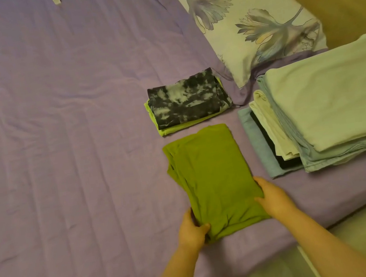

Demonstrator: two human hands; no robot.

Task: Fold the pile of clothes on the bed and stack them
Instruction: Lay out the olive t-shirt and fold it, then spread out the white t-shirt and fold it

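Item: green garment [212, 176], folded, on bed betw. my hands. L hand [192, 229] & R hand [274, 198] both pinch its near corners. Risk: lifting unevenly, folds slip open before reaching tie-dye stack [186, 100] ahead.

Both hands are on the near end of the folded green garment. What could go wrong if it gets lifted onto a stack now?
1. The left hand and right hand grip only the near end of the green garment; lifted, the far end may droop and unfold.
2. The tie-dye stack looks smaller than the garment, so it may overhang and slide.
3. The tall stack already sits stepped and close to the bed edge; more weight could tip it.
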